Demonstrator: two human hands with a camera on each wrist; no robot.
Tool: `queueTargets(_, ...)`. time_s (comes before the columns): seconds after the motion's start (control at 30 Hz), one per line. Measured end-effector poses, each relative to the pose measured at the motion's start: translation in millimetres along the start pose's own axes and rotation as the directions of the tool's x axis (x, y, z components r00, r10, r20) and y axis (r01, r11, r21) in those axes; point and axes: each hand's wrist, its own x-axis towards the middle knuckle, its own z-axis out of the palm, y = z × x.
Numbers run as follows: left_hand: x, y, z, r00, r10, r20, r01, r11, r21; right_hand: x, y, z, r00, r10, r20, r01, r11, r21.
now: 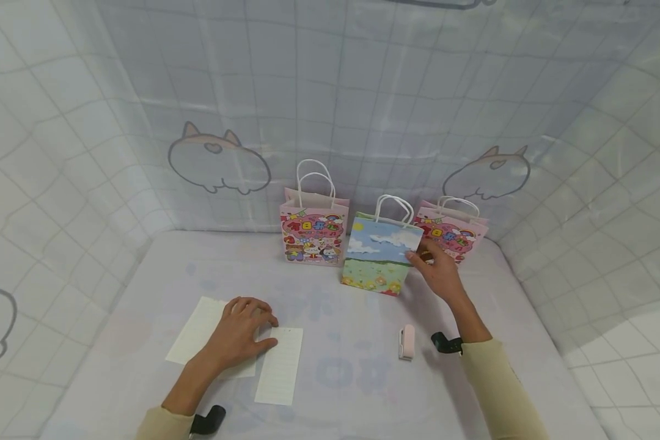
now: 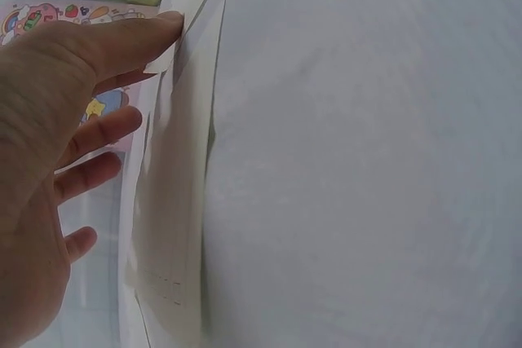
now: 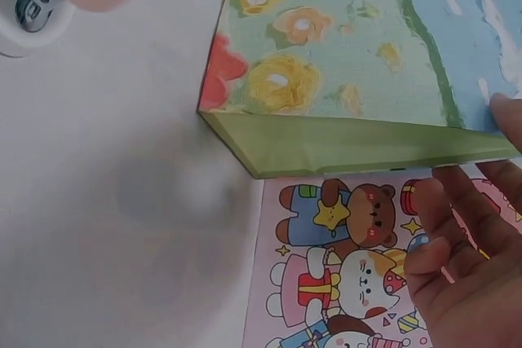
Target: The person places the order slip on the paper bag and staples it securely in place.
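Observation:
My right hand (image 1: 440, 269) pinches the right edge of a blue-and-green paper gift bag (image 1: 382, 253), thumb on its front and fingers behind. The bag has clouds, flowers and white handles, and leans slightly. In the right wrist view its plain green side (image 3: 326, 144) shows, with the fingers beside it. My left hand (image 1: 242, 330) rests over a wide sheet of paper (image 1: 195, 333), fingers loosely bent. Its thumb touches the left edge of a narrow lined paper strip (image 1: 279, 370), and the index fingertip lies near that strip's top corner. The wide sheet's edge (image 2: 200, 160) curls up in the left wrist view.
One pink cartoon gift bag (image 1: 315, 235) stands at the back, left of the blue one. Another pink gift bag (image 1: 462, 232) stands behind my right hand, partly covered. A small pink stapler (image 1: 407, 342) lies front right. Grid-patterned curtains (image 1: 330, 110) enclose the table.

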Motion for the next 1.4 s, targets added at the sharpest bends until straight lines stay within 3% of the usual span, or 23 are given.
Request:
queueTargets(0.2, -0.7, 0.3, -0.7, 1.0, -0.011, 0.019, 0.012, 1.0, -0.017, 1, 0, 1, 1.0, 0.016, 0.009, -0.017, 1.0, 0.014)
queueTargets(0.43, 1.2, 3.0, -3.1, 1.0, 0.011, -0.005, -0.011, 0.999, -0.035, -1, -2, 1, 1.0, 0.026, 0.008, -0.026, 0.999, 0.032)
queueTargets(0.77, 1.8, 6.2, -4.2, 0.997, -0.002, 0.075, 0.006, 0.999, -0.053, -4, -3, 3, 0.999, 0.045, 0.017, -0.046, 0.996, 0.076)
queueTargets(1.4, 1.6, 5.4, -3.3, 0.999, 0.022, 0.032, -0.015, 0.976, -0.216, -12, -9, 2, 0.996, 0.066, 0.057, -0.07, 0.996, 0.062)
